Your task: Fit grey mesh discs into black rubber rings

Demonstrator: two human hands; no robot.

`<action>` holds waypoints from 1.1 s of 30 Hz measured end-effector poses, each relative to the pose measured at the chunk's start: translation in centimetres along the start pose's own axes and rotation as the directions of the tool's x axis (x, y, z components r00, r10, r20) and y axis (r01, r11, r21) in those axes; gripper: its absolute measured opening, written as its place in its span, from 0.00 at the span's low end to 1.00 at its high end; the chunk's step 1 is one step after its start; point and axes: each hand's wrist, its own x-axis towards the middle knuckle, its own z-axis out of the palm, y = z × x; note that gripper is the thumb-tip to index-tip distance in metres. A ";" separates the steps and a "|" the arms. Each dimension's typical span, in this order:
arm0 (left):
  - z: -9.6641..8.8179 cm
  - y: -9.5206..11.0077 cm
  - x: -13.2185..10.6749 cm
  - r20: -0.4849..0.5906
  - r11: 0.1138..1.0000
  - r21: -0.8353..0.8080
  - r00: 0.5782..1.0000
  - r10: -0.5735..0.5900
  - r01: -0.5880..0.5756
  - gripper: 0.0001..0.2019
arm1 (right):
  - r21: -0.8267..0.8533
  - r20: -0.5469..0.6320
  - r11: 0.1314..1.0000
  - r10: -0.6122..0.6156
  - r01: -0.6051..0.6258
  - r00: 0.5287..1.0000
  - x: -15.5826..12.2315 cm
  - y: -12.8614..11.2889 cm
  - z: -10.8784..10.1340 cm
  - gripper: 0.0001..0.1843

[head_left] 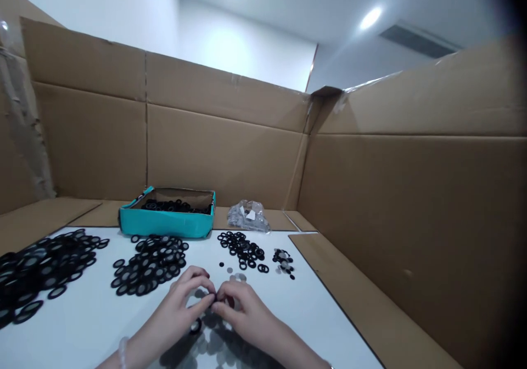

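My left hand (187,297) and my right hand (244,307) meet over the white tabletop, fingertips pinched together. Between them is a small black piece (214,297), mostly covered by the fingers; whether it is a ring or a disc I cannot make out. A single black ring (196,326) lies just below my left fingers. Thin greyish translucent discs (214,340) are scattered under and in front of both hands. Beyond my right hand lies a loose group of black rings (242,250).
Heaps of black rings with pale centres (150,264) and larger ones (45,270) spread leftward. Behind stands a teal box (167,223) holding black rings, beside a clear plastic bag (248,216). Small discs (283,261) lie at right. Cardboard walls (230,149) enclose the back and sides.
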 end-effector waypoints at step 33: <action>0.0 -0.3 0.5 0.059 0.985 -0.109 0.990 -0.126 0.132 0.12 | 0.161 0.042 0.987 -0.009 0.003 0.999 0.1 0.0 -0.3 0.11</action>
